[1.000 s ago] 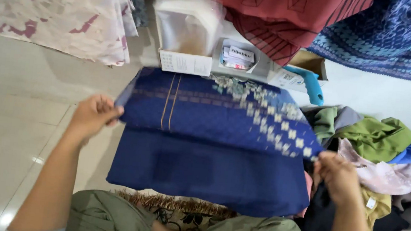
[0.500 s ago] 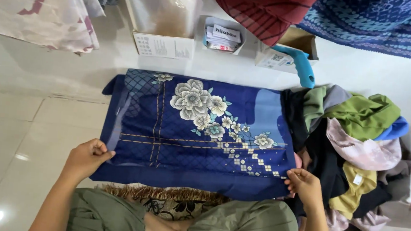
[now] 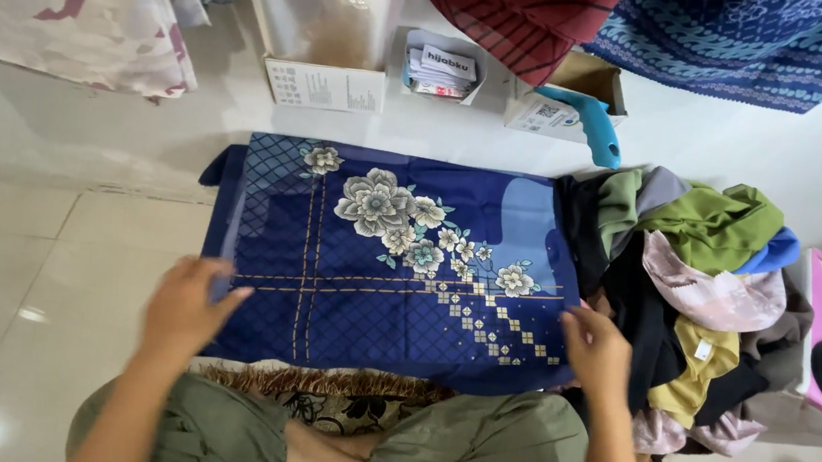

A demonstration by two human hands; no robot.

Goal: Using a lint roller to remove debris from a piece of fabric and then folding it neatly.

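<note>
A: Fingers first — the left hand [image 3: 185,308] lies flat and spread on the near left edge of the blue floral cloth [image 3: 388,259], released, gripping nothing that I can see.

B: And the right hand [image 3: 598,352]? It sits at the near right edge, fingers curled down onto the hem; whether they pinch it or just press, I cannot tell.

A: The cloth itself lies folded into a rectangle on the tiled floor [image 3: 37,255], right in front of the crossed legs, with the flower print toward the far side.

B: A fringed mat [image 3: 316,385] peeks out under its near edge. To the right, touching the cloth, a heap of clothes [image 3: 703,279] in green, pink, black and mustard.

A: My judgement: to smooth this well, both palms should stay flat and sweep outward evenly, keeping the near edge straight and the corners matched.

B: Agreed, and mind the right side, where the heap crowds the edge. Far off stand a white box [image 3: 325,84] and a light blue handle [image 3: 597,128].
</note>
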